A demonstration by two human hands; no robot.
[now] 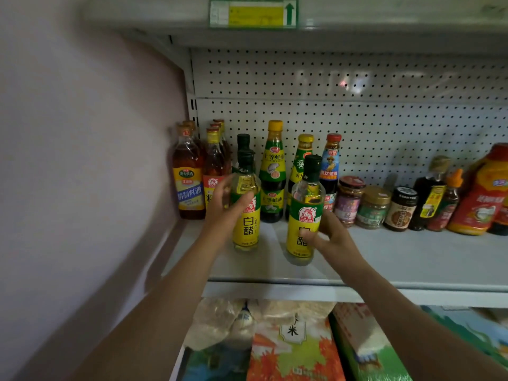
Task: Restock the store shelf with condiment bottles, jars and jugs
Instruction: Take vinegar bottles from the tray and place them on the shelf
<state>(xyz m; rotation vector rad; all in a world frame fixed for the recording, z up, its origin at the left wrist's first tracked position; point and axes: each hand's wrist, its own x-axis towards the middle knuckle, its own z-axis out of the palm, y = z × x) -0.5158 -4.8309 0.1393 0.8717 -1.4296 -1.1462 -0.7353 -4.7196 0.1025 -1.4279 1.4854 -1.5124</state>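
Yellow-labelled pair: two white vinegar bottles with dark green caps stand at the front of the shelf [412,259], one in each hand, near each other but apart.
Lower tier: printed rice bags [294,350] lie closest to me, under the shelf edge.
Left hand [224,209]: its fingers wrap the shoulder of the left vinegar bottle [246,204], thumb across the label; the bottle is upright with its base on the shelf.
Right hand [328,237]: its fingers grasp the lower label of the right vinegar bottle [305,213]; this one looks slightly tilted, and I cannot tell whether its base is fully down.
Step in hand: by my judgement, both bottles are being slid back into line.
Behind: a third dark-capped bottle [243,144] stands just behind the left one, with oyster sauce bottles [273,171] beside it and cooking wine bottles [188,171] in the left corner.
Further right: small jars [372,206] and a red jug [483,193] sit along the pegboard back panel [357,78].
Risk: pushing the right bottle back while tilted could knock the tall, narrow oyster sauce bottles close behind and topple the row.
Second risk: a low grip gives little control of the top, so the bottle may tip on release.
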